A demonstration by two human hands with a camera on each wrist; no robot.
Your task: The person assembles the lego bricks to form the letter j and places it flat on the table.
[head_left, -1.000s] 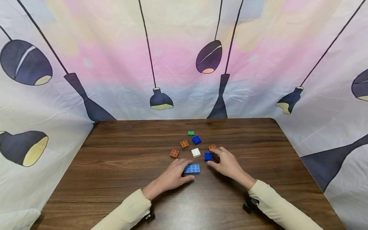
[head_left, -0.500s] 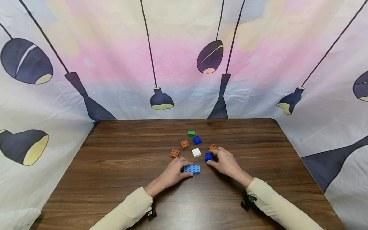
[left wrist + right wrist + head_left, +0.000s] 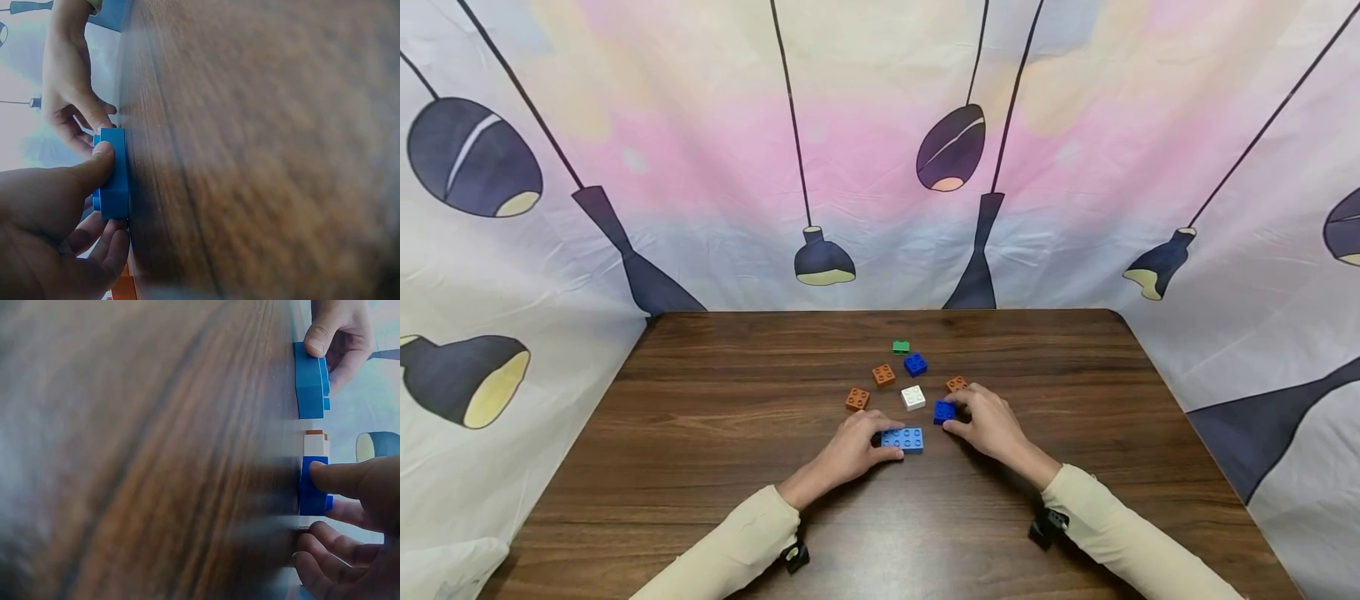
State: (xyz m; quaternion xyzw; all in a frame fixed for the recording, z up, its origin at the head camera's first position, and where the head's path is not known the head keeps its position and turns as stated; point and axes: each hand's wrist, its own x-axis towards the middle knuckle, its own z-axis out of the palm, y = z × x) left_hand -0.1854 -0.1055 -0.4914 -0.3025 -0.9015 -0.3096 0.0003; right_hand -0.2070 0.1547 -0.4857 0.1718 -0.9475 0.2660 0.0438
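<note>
My left hand (image 3: 846,454) holds a light blue toy building brick (image 3: 912,440) on the table, thumb on its near side and fingers on the far side. In the left wrist view that thumb presses the side of the brick (image 3: 115,194). To the right, my right hand (image 3: 996,427) pinches a small dark blue brick (image 3: 943,412) between thumb and a finger; its thumb shows against the brick (image 3: 312,494) in the right wrist view. An orange brick (image 3: 956,383) lies just beyond the right fingers. A white brick (image 3: 913,398) sits between and behind the two hands.
Two more orange bricks (image 3: 857,399) lie behind my left hand. Farther back are another dark blue brick (image 3: 915,365) and a green brick (image 3: 901,347). A printed cloth (image 3: 722,183) hangs behind the brown wooden table (image 3: 700,417).
My left thumb has closed in against the light blue brick. My right hand has taken hold of the small dark blue brick, which has turned and shifted slightly toward me.
</note>
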